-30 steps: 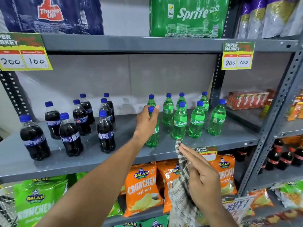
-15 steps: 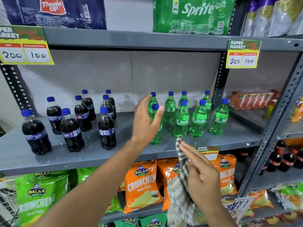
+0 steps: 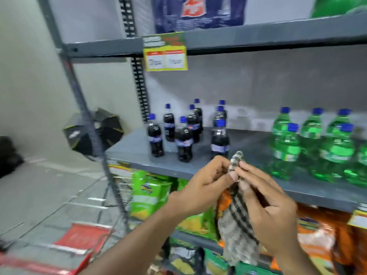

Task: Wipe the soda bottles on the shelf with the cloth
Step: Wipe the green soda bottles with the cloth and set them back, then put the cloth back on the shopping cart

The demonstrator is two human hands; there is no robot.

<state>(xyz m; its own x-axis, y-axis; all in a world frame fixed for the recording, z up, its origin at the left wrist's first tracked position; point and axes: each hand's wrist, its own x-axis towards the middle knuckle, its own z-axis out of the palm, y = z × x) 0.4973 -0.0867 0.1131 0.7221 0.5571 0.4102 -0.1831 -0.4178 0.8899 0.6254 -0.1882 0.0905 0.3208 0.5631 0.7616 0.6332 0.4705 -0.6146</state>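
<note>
Several dark cola bottles (image 3: 183, 138) with blue caps stand on the grey middle shelf (image 3: 135, 149), left of several green soda bottles (image 3: 285, 147). In front of the shelf edge both my hands hold a checked grey cloth (image 3: 237, 225) that hangs down between them. My left hand (image 3: 204, 185) pinches the cloth's top end with thumb and fingers. My right hand (image 3: 266, 207) grips it from the right side. Neither hand touches a bottle. The frame is blurred by motion.
A yellow price tag (image 3: 165, 54) hangs from the upper shelf, under a blue soda pack (image 3: 198, 12). Green and orange snack bags (image 3: 149, 195) fill the lower shelves. A grey upright post (image 3: 87, 108) stands left; a dark box (image 3: 93, 132) and red items (image 3: 79, 241) lie on the floor.
My left hand let go of the green bottle and came back to the cloth, which both hands now hold. The view has swung left toward the cola bottles.
</note>
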